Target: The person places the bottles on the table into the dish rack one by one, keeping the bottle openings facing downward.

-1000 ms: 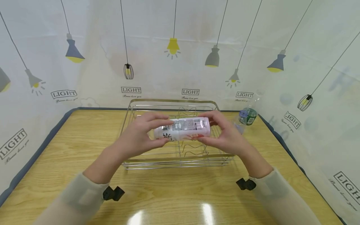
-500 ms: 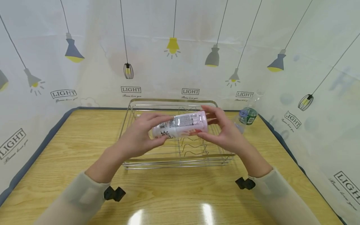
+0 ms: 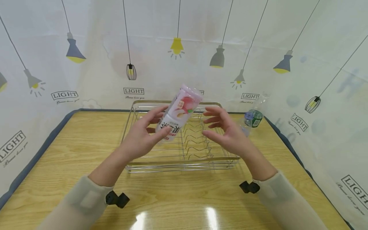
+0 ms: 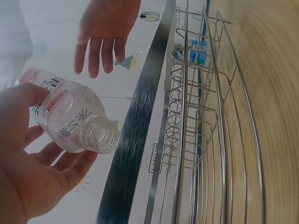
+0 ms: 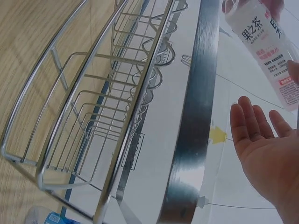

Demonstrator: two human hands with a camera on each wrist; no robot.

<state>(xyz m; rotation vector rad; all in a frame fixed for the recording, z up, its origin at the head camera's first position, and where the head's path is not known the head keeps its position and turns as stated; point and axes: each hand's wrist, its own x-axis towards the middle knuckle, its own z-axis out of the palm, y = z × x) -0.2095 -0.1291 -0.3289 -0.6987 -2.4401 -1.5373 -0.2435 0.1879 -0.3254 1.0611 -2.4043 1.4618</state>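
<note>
My left hand (image 3: pixel 139 135) grips a clear plastic drink bottle (image 3: pixel 181 110) with a pink and white peach label. The bottle leans, its base up and to the right, high over the wire dish rack (image 3: pixel 184 163). In the left wrist view the bottle's uncapped neck (image 4: pixel 103 135) points down to the right, and the thumb presses the label. My right hand (image 3: pixel 228 134) is apart from the bottle on its right side, fingers loosely spread and holding nothing. From the right wrist, the right palm (image 5: pixel 271 163) shows below the labelled side of the bottle.
Behind the right hand, at the table's back right, stand a clear bottle with a blue cap (image 3: pixel 248 116) and a bottle with a green label (image 3: pixel 256 119). A lamp-patterned cloth (image 3: pixel 100 73) walls in the wooden table (image 3: pixel 86 137) at the back and sides.
The bottle has swung from lying level between both hands to tilted, base end up. My right hand has let go of its base; my left hand still holds it.
</note>
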